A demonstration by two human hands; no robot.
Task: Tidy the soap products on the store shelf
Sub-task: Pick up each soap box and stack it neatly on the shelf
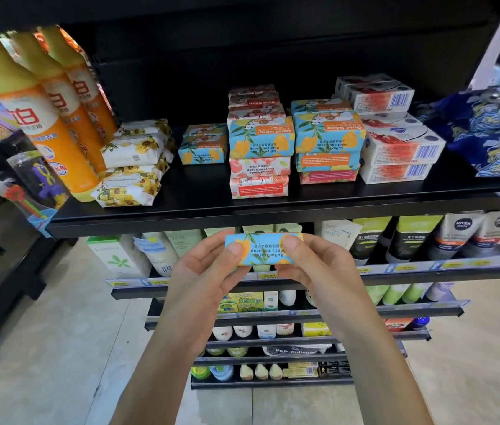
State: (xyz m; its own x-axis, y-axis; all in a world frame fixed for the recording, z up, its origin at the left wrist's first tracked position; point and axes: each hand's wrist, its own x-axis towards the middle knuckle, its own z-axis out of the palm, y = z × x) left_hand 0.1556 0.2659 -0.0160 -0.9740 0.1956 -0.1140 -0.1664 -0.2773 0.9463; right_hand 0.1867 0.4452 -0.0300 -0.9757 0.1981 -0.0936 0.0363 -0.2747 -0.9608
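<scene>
While both hands hold the blue soap box (263, 249) out in front of the shelf (199, 194), just below its front edge, only their pinch keeps it up. The left hand (208, 271) and right hand (313, 265) each curl round one end, thumb on the printed face and fingers behind. A slack grip would likely drop it to the floor. The greater risk, I judge, is on the shelf: set carelessly on the middle stack (260, 161), the box could tip that stack forward (its boxes do not sit quite square).

By count:
- One box is in hand.
- There are three orange bottles (58, 142).
- The short left stack (202, 145) holds two boxes.
- The middle stack's front has one blue box over two pink.
- The right stack (328, 148) is three high in front.
- There are at least four white boxes (402, 147).
- The floral-wrapped bars (132, 154) overlap too much to count.
</scene>
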